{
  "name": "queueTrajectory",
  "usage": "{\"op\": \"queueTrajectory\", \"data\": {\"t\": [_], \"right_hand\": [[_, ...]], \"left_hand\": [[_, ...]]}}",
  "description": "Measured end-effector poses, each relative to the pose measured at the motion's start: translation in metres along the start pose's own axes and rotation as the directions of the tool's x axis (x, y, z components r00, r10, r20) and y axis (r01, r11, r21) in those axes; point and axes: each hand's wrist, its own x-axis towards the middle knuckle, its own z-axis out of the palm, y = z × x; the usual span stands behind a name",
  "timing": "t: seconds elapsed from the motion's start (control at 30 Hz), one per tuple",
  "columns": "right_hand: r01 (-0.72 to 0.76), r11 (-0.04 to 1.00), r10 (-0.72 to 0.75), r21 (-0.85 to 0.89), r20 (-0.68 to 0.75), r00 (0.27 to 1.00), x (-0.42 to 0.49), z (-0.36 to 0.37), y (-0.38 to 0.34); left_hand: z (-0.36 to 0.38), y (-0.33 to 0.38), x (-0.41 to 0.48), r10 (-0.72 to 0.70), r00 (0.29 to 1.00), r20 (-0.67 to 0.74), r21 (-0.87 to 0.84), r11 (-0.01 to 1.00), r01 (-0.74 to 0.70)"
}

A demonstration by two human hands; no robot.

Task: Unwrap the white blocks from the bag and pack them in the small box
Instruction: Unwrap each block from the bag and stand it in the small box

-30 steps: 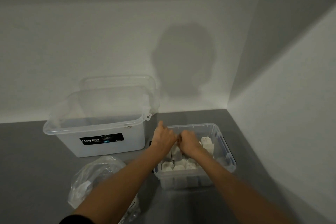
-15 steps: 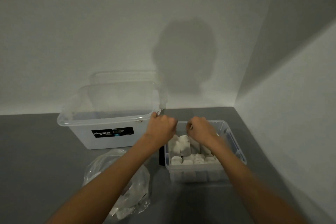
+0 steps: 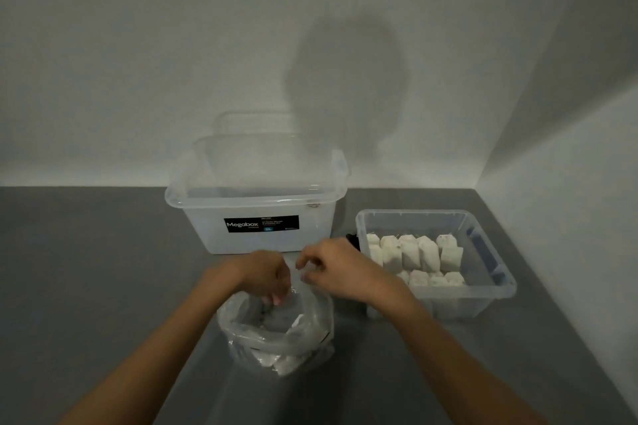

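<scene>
A clear plastic bag (image 3: pixel 276 338) stands on the grey table in front of me, with white blocks (image 3: pixel 286 362) showing at its bottom. My left hand (image 3: pixel 266 276) grips the far rim of the bag, fingers curled down into its mouth. My right hand (image 3: pixel 331 269) pinches the same rim just to the right. The small clear box (image 3: pixel 483 297) sits at the right and holds several white blocks (image 3: pixel 414 255), some upright in a row, some lying in front.
A large clear Megabox tub (image 3: pixel 255 214) stands behind the bag, its lid leaning on the wall behind it. White walls close the table at the back and right. A small dark object (image 3: pixel 351 238) lies between tub and small box.
Both hands left the small box and moved left and nearer to me, onto the bag's rim. The view shifted, so the boxes now appear further right.
</scene>
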Motion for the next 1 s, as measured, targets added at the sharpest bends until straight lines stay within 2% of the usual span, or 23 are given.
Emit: {"op": "queueTrajectory", "data": {"t": [0.1,0.23,0.33,0.47,0.73,0.87,1.0], "right_hand": [[-0.053,0.997,0.056,-0.054,0.053,0.997,-0.005,0.037,0.003],[-0.174,0.973,0.177,-0.153,0.008,0.984,-0.012,0.07,0.009],[-0.236,0.965,0.234,-0.118,-0.028,0.972,-0.013,0.079,0.01],[-0.246,0.967,0.242,-0.068,-0.066,0.968,-0.014,0.086,0.009],[-0.278,0.959,0.269,-0.053,-0.13,0.954,-0.014,0.095,0.007],[-0.307,0.951,0.298,-0.041,-0.154,0.942,-0.013,0.096,0.008],[-0.32,0.946,0.307,-0.059,-0.162,0.938,-0.012,0.095,0.007]], "left_hand": [[0.028,-0.018,0.014,0.008,1.0,-0.014,0.055,0.998,-0.007],[0.06,-0.031,0.034,0.023,0.993,-0.12,0.057,0.998,-0.017],[0.077,-0.032,0.041,0.067,0.985,-0.157,0.107,0.993,-0.051],[0.09,-0.035,0.046,0.176,0.949,-0.262,0.174,0.976,-0.133],[0.093,-0.042,0.044,0.232,0.942,-0.242,0.049,0.973,-0.227],[0.081,-0.051,0.038,0.213,0.917,-0.338,-0.096,0.961,-0.259],[0.061,-0.059,0.02,0.174,0.871,-0.459,-0.167,0.946,-0.277]]}}
